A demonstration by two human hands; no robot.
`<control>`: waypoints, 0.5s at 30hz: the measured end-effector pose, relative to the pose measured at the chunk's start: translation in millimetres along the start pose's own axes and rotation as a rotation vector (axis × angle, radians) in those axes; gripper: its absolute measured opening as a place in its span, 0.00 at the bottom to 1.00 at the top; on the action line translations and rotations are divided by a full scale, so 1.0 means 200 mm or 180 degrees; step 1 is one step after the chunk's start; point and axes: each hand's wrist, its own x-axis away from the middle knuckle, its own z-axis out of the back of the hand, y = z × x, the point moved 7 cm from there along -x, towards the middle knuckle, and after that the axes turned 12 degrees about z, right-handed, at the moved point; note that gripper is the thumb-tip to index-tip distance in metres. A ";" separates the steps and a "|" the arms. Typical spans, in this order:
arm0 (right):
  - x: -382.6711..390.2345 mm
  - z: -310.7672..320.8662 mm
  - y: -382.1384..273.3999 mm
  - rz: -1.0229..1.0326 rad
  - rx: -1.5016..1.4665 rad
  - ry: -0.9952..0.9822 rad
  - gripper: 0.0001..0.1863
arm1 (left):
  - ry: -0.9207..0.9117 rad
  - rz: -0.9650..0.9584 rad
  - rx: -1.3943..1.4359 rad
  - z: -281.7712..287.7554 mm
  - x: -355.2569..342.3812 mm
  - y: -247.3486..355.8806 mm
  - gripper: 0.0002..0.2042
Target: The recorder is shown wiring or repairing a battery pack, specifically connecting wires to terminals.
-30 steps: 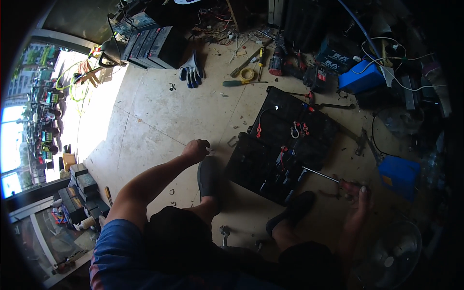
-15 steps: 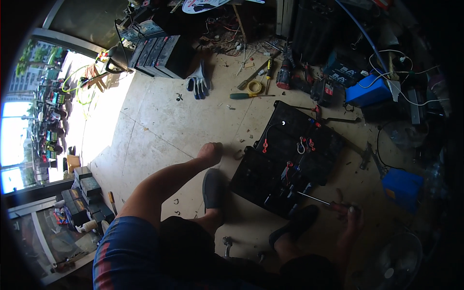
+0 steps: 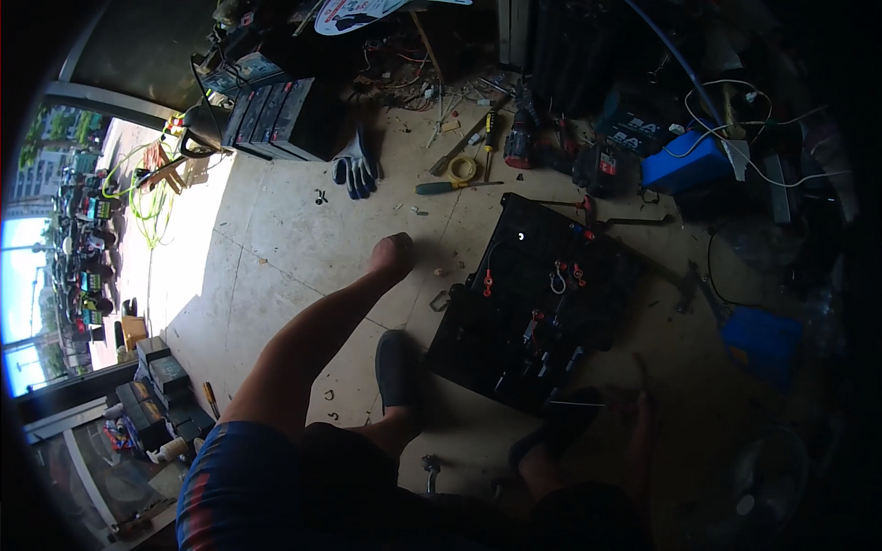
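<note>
A black battery case lies on the floor before me, with red terminals and short wires on top. Left of it, my left hand is reached out just above the floor, fingers curled, what they hold hidden. In shadow at the case's lower right, my right hand grips a screwdriver, its thin shaft pointing left. My grey shoe stands beside the case.
A glove, yellow tape roll, screwdrivers and a drill lie beyond. Stacked batteries stand back left, blue boxes right, a fan lower right. A sunlit doorway with cords is at the left.
My left hand has moved forward, up the picture, along the floor. My right hand with the screwdriver has moved down and left, out past the case's lower edge.
</note>
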 end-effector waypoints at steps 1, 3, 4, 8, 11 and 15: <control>-0.02 0.02 0.06 -0.0013 0.0017 0.0021 0.15 | 0.0105 0.0020 0.0042 0.07 0.05 0.04 0.10; 0.10 0.19 0.15 -0.0162 -0.0078 0.0314 0.17 | 0.0137 -0.0241 0.0155 0.09 0.11 0.31 0.09; 0.10 0.19 0.17 -0.0178 -0.0069 0.0338 0.17 | 0.0019 -0.0434 0.0354 0.08 0.12 0.36 0.10; 0.05 0.09 0.16 -0.0119 -0.0009 -0.0035 0.19 | -0.0268 -0.1055 0.0943 0.06 0.18 0.48 0.13; 0.10 0.15 0.14 -0.0119 0.0160 0.0061 0.19 | -0.0342 -0.1362 0.1136 0.07 0.30 0.76 0.13; 0.06 0.13 0.21 -0.0240 0.0086 0.0012 0.21 | -0.0270 -0.1109 0.0901 0.10 0.35 0.86 0.14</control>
